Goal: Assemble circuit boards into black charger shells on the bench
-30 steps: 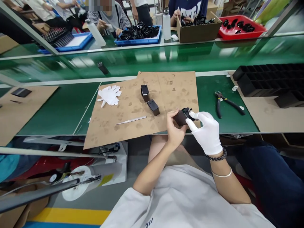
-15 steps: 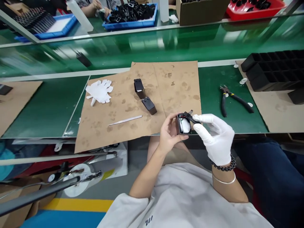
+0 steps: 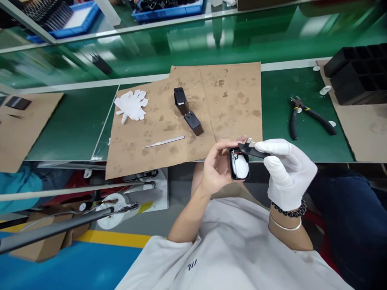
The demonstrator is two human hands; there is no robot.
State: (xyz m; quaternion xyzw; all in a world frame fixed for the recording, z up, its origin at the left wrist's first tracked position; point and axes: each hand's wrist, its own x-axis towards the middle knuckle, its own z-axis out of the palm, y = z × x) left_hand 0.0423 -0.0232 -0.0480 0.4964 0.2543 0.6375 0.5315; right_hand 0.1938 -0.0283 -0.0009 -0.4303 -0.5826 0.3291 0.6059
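Observation:
My bare left hand (image 3: 218,167) is wrapped round a small black plug housing (image 3: 248,174), its open side facing me. White round padding (image 3: 242,166) and some thin wires show inside it. Between the thumb and forefinger of my white-gloved right hand (image 3: 286,165) is a black plug cover (image 3: 252,150) with metal prongs, held at the housing's upper edge. Two more black plug adapters (image 3: 194,123) (image 3: 180,98) rest on the cardboard (image 3: 236,108) farther up. Left of them lie tweezers (image 3: 165,142) and a white glove (image 3: 132,105).
Black-handled cutting pliers (image 3: 311,117) lie on the green bench at the right, near stacked black housings (image 3: 356,80). A black adapter (image 3: 101,64) sits on the green belt (image 3: 169,52) behind. Blue trays (image 3: 169,13) stand beyond it. Another person's dark-clothed leg (image 3: 341,217) is at right.
The camera view has tilted down, so the bench sits higher in the picture. The right hand has shifted slightly right with the cover, and more of the housing's inside shows.

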